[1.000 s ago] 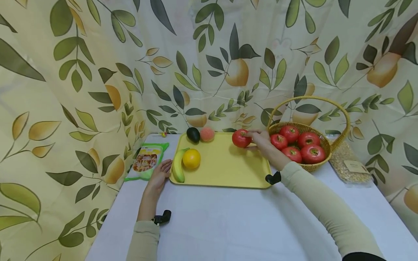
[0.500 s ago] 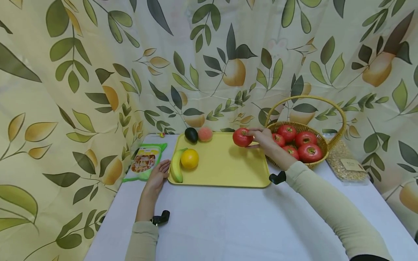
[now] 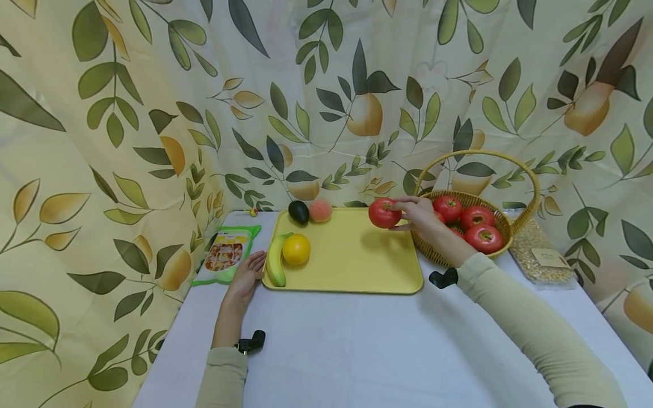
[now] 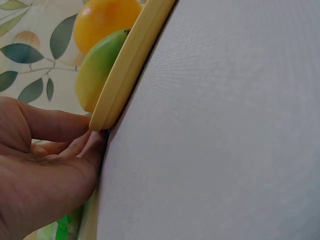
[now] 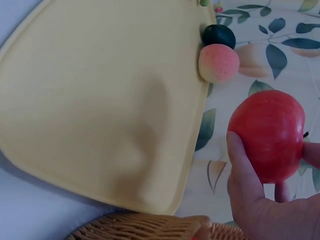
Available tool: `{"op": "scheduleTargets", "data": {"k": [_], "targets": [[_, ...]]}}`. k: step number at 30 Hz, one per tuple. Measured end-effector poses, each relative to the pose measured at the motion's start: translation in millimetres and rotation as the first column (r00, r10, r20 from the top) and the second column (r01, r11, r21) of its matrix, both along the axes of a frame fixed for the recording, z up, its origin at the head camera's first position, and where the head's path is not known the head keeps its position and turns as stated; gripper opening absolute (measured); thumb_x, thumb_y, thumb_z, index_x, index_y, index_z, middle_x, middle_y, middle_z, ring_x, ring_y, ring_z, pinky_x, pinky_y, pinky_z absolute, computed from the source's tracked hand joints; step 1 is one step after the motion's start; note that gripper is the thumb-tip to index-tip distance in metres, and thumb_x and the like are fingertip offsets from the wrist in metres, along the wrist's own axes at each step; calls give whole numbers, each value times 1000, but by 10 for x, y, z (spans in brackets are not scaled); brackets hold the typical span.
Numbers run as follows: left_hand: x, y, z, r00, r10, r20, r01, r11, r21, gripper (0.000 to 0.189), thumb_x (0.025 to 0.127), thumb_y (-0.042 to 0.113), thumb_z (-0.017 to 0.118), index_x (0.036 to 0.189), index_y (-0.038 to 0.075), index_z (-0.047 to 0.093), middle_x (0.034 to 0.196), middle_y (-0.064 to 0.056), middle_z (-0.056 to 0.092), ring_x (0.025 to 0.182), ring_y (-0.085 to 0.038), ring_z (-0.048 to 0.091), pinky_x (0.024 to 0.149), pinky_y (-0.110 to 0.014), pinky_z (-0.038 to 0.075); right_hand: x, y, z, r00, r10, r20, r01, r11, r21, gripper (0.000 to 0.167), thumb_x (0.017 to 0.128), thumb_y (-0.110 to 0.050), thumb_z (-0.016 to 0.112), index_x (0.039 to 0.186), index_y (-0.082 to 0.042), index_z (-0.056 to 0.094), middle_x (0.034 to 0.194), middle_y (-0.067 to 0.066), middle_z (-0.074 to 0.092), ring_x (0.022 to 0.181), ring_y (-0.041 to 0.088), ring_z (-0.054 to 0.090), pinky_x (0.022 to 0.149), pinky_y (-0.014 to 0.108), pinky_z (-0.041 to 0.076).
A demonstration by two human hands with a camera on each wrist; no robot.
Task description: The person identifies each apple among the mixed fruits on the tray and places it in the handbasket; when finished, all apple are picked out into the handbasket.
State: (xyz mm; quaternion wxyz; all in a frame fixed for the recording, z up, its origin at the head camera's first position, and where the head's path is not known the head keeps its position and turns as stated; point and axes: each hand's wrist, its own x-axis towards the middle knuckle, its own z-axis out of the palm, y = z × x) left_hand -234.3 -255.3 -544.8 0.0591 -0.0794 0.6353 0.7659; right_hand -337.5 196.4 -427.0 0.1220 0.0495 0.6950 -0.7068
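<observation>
A red apple (image 3: pixel 385 213) is gripped between the thumb and fingers of my right hand (image 3: pixel 420 218), raised over the tray's back right part, where its shadow falls. The right wrist view shows the apple (image 5: pixel 267 136) with a small dark stem. My left hand (image 3: pixel 247 275) holds the left edge of the yellow tray (image 3: pixel 357 266). In the left wrist view the thumb meets the rim and the fingers lie under it. On the tray are a banana (image 3: pixel 276 260), an orange (image 3: pixel 296 249), a dark avocado (image 3: pixel 299 212) and a peach (image 3: pixel 320 211).
A wicker basket (image 3: pixel 433 252) with a tall handle, holding several red apples, stands close to the tray's right side. Behind it lies a clear bag of grains (image 3: pixel 541 255). A green and white food packet (image 3: pixel 227 255) sits left of the tray. A patterned curtain (image 3: pixel 352 164) rises behind the table.
My right hand has moved the apple slightly right, toward the basket, and up off the tray. The left hand stays at the tray's edge. The head view has shifted a little.
</observation>
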Motion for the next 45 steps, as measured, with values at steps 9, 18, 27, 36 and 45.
{"op": "scheduleTargets", "data": {"k": [9,18,27,36,45], "targets": [[-19,-9,-21,1000,13,14,-13,1000,-5,75,91,-27,36,162,-5,24,168,-23,27,156,-33,25,129,-39,22,94,116,64,1000,14,-13,-14,999,36,61,100,-18,67,154,0,45,157,20,38,131,37,53,95,55,57],[-8,6,-16,1000,0,3,0,1000,-19,75,91,-27,34,162,-7,22,168,-26,24,157,-36,23,129,-42,21,133,282,118,1000,17,3,-17,996,87,61,102,-19,66,155,-1,44,159,22,36,134,43,53,98,54,55],[-12,6,-5,1000,15,16,-15,1000,-9,75,91,-28,36,162,-4,25,168,-23,27,156,-33,25,129,-40,23,161,415,183,1000,-14,26,12,998,67,61,102,-17,66,155,0,42,161,20,32,138,43,47,99,55,55],[-8,6,-18,1000,11,11,-11,1000,3,75,91,-27,36,162,-5,24,168,-23,26,157,-33,24,129,-40,22,216,557,213,999,-27,30,24,996,89,63,102,-21,67,156,-2,43,160,18,33,133,37,49,98,51,57],[-18,0,-33,1000,18,16,-18,1000,-8,74,91,-27,36,162,-4,25,168,-23,27,157,-33,25,129,-41,22,227,725,244,998,-54,45,49,995,87,65,102,-23,67,158,-4,40,161,18,34,124,31,58,96,52,57]]}}
